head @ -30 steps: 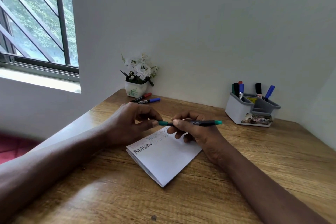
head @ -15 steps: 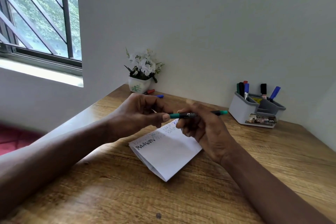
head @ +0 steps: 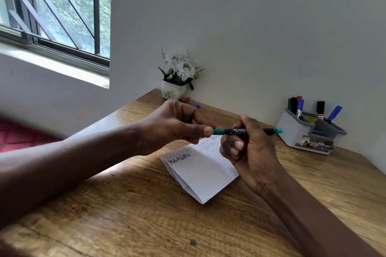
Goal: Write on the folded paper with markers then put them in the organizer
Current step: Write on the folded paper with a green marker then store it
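Centrally, the left hand (head: 177, 127) and the right hand (head: 248, 152) share one slim black-barrelled marker with green ends (head: 234, 131), held level in the air just above the white folded paper (head: 204, 175). The left hand's thumb and curled fingers pinch the marker's left green end. The right hand's fingers are wrapped round the middle of the barrel, so the right green end sticks out past the knuckles toward the organizer. The paper lies flat on the wooden table (head: 146, 215), its folded edges toward the viewer. It has black lettering near its left corner and blue lettering further along the top, and the hands partly hide the blue. To the right, near the wall and well apart from the paper, stands the grey plastic desk organizer (head: 296, 131). Several markers stand upright in its compartments, among them a blue-capped one (head: 300, 106), a black-capped one (head: 320, 107) and a tilted blue one (head: 334, 112). At the table's far corner sits a small white pot of white flowers (head: 174, 92). A red marker (head: 185, 99) and a blue marker (head: 196, 106) lie on the table just beside the pot, mostly hidden behind the left hand. A barred window (head: 62, 6) with green foliage outside fills the upper left.
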